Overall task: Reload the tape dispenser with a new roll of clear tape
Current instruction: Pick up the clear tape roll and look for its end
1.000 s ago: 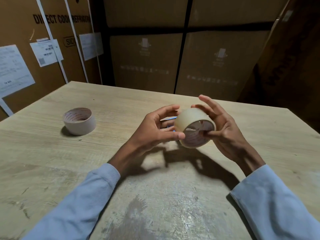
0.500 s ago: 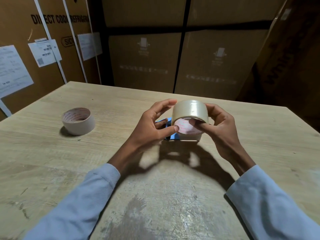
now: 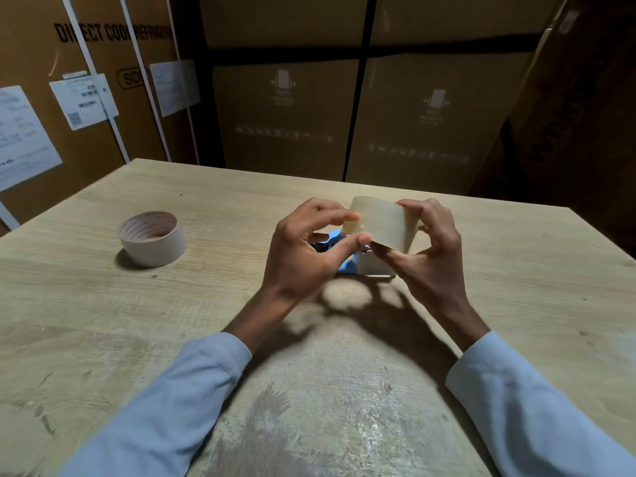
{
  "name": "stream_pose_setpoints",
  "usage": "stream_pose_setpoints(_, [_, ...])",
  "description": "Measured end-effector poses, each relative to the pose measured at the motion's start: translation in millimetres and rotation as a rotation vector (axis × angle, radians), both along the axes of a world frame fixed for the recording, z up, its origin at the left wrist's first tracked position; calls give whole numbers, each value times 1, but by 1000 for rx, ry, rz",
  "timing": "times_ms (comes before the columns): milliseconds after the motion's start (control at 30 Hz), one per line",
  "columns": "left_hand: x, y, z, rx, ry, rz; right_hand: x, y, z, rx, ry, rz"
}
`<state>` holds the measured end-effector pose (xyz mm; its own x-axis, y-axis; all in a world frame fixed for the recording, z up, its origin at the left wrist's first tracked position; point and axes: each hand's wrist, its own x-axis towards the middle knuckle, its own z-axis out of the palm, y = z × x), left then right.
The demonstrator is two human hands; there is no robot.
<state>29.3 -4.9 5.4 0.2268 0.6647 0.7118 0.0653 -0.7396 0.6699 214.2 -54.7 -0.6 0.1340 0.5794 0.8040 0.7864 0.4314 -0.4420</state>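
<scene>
Tape roll (image 3: 382,220) gripped between left hand (image 3: 303,249) and right hand (image 3: 432,246), raised just above the dispenser (image 3: 358,263) on the bench (image 3: 206,304). Second roll (image 3: 153,237) lying flat, well apart to the left.

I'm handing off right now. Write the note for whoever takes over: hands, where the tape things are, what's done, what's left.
Left hand: pinches the new roll at its left edge.
Right hand: grips the roll's right side.
Roll is held in the air above the dispenser, which sits on the table, mostly hidden.
Other roll lies far left, untouched.
Done: new roll picked up.
Left: seat it in the dispenser and thread the tape.
</scene>
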Motion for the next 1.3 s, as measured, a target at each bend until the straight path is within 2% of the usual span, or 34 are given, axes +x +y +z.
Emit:
stream_pose_setpoints(267, [3,0,-3,-100,-59,-35,3,1,-2,44,-145,-94])
stream_pose_setpoints(600, [2,-1,-4,-11,0,26,2,1,0,41,-222,-165])
stream_pose_setpoints(867, [3,5,-8,-131,-12,27,-1,0,0,42,-243,-159])
stream_pose_setpoints(1133, [1,2,-5,-76,0,30,-3,1,2,44,-242,-177])
stream_pose_setpoints(1300, [2,0,-5,77,12,87,-2,0,1,49,-232,-191])
